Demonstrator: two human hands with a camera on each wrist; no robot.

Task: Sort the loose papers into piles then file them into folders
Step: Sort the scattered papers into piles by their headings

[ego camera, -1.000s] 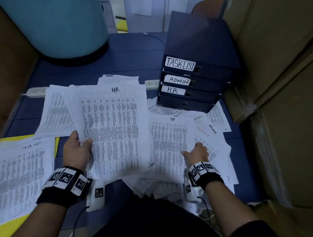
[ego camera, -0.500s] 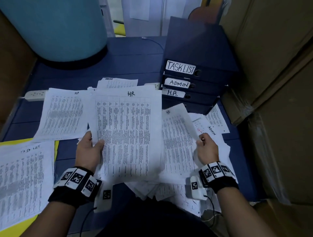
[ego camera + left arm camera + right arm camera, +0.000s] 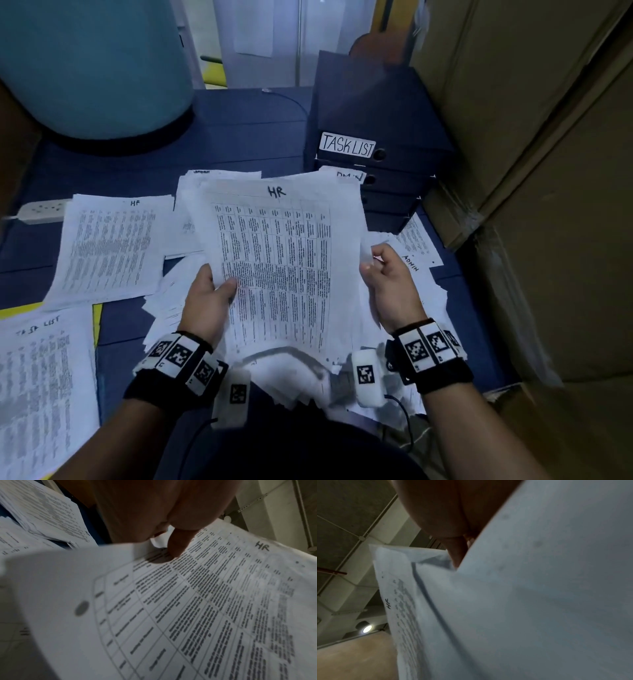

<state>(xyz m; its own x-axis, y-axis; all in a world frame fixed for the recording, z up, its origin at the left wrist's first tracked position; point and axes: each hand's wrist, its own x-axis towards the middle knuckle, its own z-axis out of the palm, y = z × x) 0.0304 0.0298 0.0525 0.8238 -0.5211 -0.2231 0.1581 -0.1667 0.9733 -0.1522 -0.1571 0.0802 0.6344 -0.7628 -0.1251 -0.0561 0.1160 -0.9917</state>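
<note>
I hold a bundle of printed sheets marked HR (image 3: 284,260) raised above the table between both hands. My left hand (image 3: 214,298) grips its left edge, thumb on the print; the left wrist view shows that thumb pressing the HR sheets (image 3: 197,601). My right hand (image 3: 387,284) pinches the right edge, and in the right wrist view the HR sheets (image 3: 530,601) fill the frame. Another HR pile (image 3: 109,246) lies on the table to the left, a TASK LIST pile (image 3: 37,383) at the near left, and an ADMIN sheet (image 3: 414,257) at the right. Loose papers (image 3: 298,380) lie under my hands.
A stack of dark blue box folders (image 3: 376,161) labelled TASK LIST and ADMIN stands at the back right; the raised sheets hide the lower labels. Cardboard boxes (image 3: 534,171) wall the right side. A teal drum (image 3: 92,65) stands back left, a power strip (image 3: 41,210) beside it.
My right hand picked a further HR sheet off the loose heap and brought it against the bundle held by my left hand. The bundle has shifted right and risen higher in front of the folders.
</note>
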